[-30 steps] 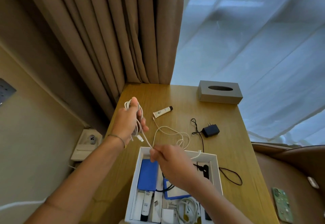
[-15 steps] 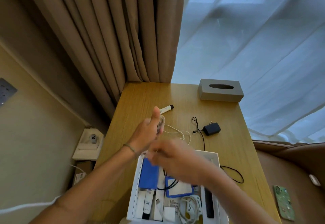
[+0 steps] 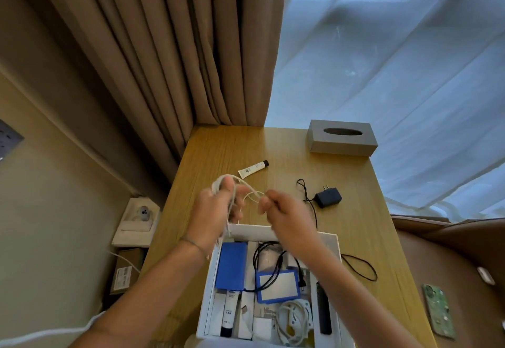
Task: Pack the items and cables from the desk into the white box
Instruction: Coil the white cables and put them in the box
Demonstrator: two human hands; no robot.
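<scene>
A white cable (image 3: 237, 187) is wound in loops around my left hand (image 3: 216, 211), which grips it above the far edge of the white box (image 3: 332, 238). My right hand (image 3: 284, 213) pinches the cable's free end just to the right. The box holds a blue case (image 3: 231, 265), a blue-framed card (image 3: 277, 284), a coiled white cable (image 3: 295, 317), tubes and a black comb (image 3: 323, 306). On the desk (image 3: 224, 151) lie a white tube (image 3: 252, 169) and a black charger (image 3: 328, 197) with its black cord (image 3: 360, 267).
A grey tissue box (image 3: 341, 137) stands at the desk's far right corner. Brown curtains (image 3: 164, 47) hang behind the desk. A wall socket block (image 3: 139, 216) sits left of the desk. A green phone (image 3: 437, 309) lies on a brown seat to the right.
More of the white cable is now wound on my left hand; the loose loops are gone from the desk. My right hand rose from the box to beside my left hand.
</scene>
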